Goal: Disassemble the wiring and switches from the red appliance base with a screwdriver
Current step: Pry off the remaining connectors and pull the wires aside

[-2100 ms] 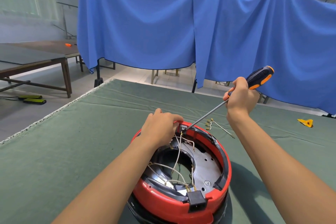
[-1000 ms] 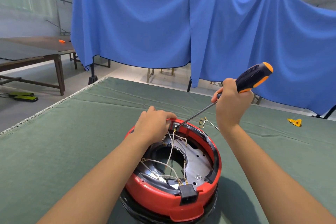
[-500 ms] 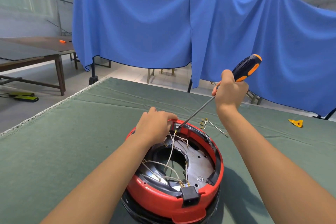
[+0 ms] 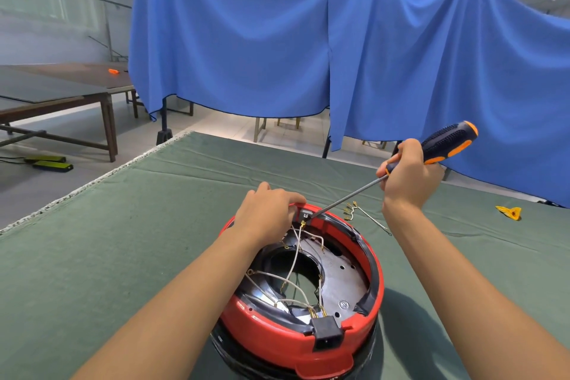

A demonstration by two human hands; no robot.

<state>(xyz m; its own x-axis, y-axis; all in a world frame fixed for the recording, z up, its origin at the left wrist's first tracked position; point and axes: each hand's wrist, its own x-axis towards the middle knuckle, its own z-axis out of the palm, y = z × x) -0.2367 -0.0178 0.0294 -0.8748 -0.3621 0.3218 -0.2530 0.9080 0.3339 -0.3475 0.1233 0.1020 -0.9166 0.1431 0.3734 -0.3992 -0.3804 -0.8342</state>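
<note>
Prying at the small switch on the far rim of the red appliance base

The red appliance base (image 4: pixel 303 336) sits upside down on the green surface (image 4: pixel 92 256) right in front of the person, its white wiring (image 4: pixel 294 259) looping across the open middle to a black socket (image 4: pixel 327 333) at 6 o'clock. The left hand (image 4: pixel 266 214) curls over the rim at 12 o'clock, steadying the base and touching the small switch (image 4: pixel 306 213). The right hand (image 4: pixel 408 174) is closed round the screwdriver (image 4: pixel 444 143), whose tip meets the switch. Judging by this, the switch is being levered or unscrewed; next it likely needs steady tip pressure while the left hand draws the switch and its wires free. A loose wire bundle (image 4: pixel 354 210) lies on the surface at 1 o'clock.
</note>
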